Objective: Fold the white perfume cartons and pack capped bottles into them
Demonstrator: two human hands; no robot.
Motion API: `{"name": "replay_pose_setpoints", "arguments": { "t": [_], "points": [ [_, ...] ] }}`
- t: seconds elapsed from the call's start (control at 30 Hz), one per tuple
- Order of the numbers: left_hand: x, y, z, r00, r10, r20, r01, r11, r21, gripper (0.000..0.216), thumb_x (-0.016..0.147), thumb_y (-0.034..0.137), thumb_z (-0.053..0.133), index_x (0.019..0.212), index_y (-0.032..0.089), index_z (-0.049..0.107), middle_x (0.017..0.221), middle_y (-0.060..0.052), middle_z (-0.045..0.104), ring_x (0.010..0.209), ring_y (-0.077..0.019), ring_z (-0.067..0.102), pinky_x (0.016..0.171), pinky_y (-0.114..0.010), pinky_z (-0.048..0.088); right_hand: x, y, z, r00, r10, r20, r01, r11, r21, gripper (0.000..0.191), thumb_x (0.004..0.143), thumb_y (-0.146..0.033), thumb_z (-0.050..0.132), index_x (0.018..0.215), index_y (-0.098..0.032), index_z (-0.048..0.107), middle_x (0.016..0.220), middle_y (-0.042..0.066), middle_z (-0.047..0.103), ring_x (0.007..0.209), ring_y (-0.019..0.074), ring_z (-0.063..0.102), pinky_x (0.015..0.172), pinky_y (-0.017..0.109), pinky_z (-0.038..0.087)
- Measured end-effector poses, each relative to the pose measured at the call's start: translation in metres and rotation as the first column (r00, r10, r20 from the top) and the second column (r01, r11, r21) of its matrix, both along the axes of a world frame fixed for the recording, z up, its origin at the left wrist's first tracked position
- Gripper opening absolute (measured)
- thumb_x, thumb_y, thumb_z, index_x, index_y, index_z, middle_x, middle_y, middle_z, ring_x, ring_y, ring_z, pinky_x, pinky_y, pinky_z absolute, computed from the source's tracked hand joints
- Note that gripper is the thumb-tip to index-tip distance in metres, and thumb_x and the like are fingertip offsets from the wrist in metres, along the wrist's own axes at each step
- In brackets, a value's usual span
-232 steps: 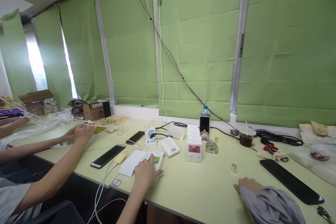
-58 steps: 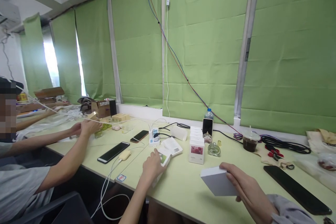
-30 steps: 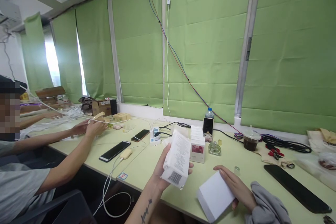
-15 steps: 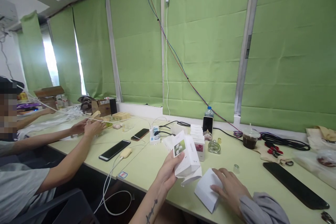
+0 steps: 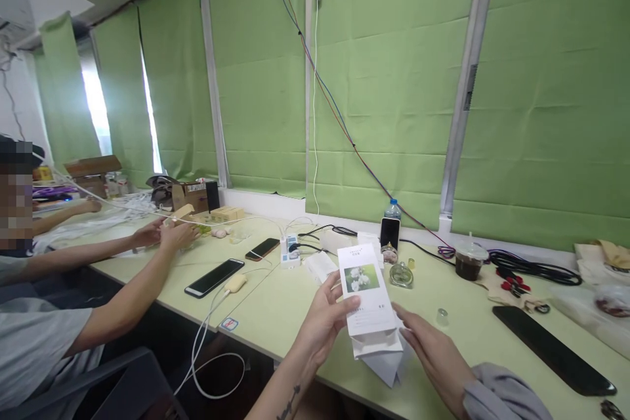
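Note:
My left hand (image 5: 327, 315) is closed around a white carton (image 5: 361, 305) printed with a picture of white flowers. The carton tilts, its picture side facing me, and its lower end has folded flaps. Below and partly behind it is a folded white card (image 5: 388, 366). My right hand (image 5: 433, 348) is closed at the card's right edge, close against the carton's lower right side; the carton partly hides the fingertips.
Behind the carton are a glass perfume bottle (image 5: 401, 275), a phone standing upright (image 5: 390, 233) and a power strip (image 5: 290, 252). A drink cup (image 5: 469, 262) and a long black bar (image 5: 551, 349) lie to the right. A co-worker's arms (image 5: 123, 302) reach over the table at left.
My left hand has turned the carton so its picture faces me and brought it down in front of the folded card. My right hand has shifted toward the carton.

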State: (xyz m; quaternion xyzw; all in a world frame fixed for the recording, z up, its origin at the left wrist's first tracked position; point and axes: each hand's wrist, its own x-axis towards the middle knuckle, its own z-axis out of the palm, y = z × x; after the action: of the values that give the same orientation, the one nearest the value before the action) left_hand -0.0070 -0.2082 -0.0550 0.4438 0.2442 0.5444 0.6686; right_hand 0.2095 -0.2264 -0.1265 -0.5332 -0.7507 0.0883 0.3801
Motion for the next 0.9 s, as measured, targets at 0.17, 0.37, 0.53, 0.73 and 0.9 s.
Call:
{"name": "replay_pose_setpoints", "arguments": {
  "t": [0.17, 0.37, 0.53, 0.73, 0.9],
  "points": [
    [0.003, -0.004, 0.0, 0.999, 0.009, -0.048, -0.007, 0.999, 0.041, 0.072, 0.07, 0.019, 0.08, 0.131, 0.018, 0.043, 0.132, -0.018, 0.057, 0.105, -0.0317, 0.065, 0.074, -0.035, 0.058, -0.001, -0.019, 0.031, 0.968, 0.228, -0.105, -0.227, 0.974, 0.013, 0.053, 0.099, -0.037, 0.031, 0.15, -0.033, 0.019, 0.134, 0.003, 0.059, 0.113, 0.0172, 0.061, 0.092, 0.027, 0.05],
    [0.012, -0.02, 0.01, 0.999, 0.047, 0.016, -0.048, 0.996, 0.069, 0.107, 0.071, 0.024, 0.08, 0.147, 0.037, 0.006, 0.136, -0.015, 0.052, 0.105, -0.0287, 0.065, 0.079, -0.035, 0.055, -0.011, -0.023, 0.023, 0.966, 0.246, -0.075, -0.23, 0.957, 0.178, 0.051, 0.098, -0.027, 0.036, 0.148, -0.033, 0.028, 0.127, 0.003, 0.062, 0.109, 0.0173, 0.062, 0.09, 0.022, 0.049],
    [0.01, -0.026, 0.011, 0.996, -0.006, -0.085, 0.022, 0.983, 0.183, 0.053, 0.085, 0.04, 0.065, 0.134, 0.034, 0.046, 0.14, -0.009, 0.049, 0.109, -0.0258, 0.062, 0.081, -0.029, 0.051, -0.008, -0.026, 0.027, 0.941, 0.223, -0.253, -0.195, 0.972, 0.132, 0.048, 0.097, -0.031, 0.04, 0.145, -0.029, 0.038, 0.138, 0.004, 0.055, 0.119, 0.0199, 0.057, 0.093, 0.023, 0.048],
    [-0.006, -0.012, 0.005, 0.916, -0.355, -0.187, 0.385, 0.908, 0.162, 0.089, 0.051, 0.008, 0.089, 0.126, 0.031, 0.049, 0.126, -0.006, 0.059, 0.1, -0.023, 0.065, 0.081, -0.028, 0.05, -0.002, -0.027, 0.04, 0.744, 0.267, -0.613, -0.332, 0.943, 0.007, 0.041, 0.089, -0.04, 0.058, 0.13, -0.033, 0.057, 0.135, 0.0, 0.059, 0.117, 0.0218, 0.059, 0.09, 0.023, 0.05],
    [-0.004, -0.012, 0.004, 0.921, -0.333, -0.204, 0.368, 0.915, 0.166, 0.074, 0.059, 0.004, 0.084, 0.12, 0.029, 0.05, 0.113, -0.004, 0.064, 0.093, -0.0184, 0.068, 0.082, -0.029, 0.051, -0.003, -0.026, 0.038, 0.635, 0.224, -0.739, -0.352, 0.936, -0.018, 0.037, 0.084, -0.043, 0.064, 0.12, -0.034, 0.064, 0.127, -0.003, 0.065, 0.11, 0.0212, 0.062, 0.084, 0.023, 0.051]
  ]
}}
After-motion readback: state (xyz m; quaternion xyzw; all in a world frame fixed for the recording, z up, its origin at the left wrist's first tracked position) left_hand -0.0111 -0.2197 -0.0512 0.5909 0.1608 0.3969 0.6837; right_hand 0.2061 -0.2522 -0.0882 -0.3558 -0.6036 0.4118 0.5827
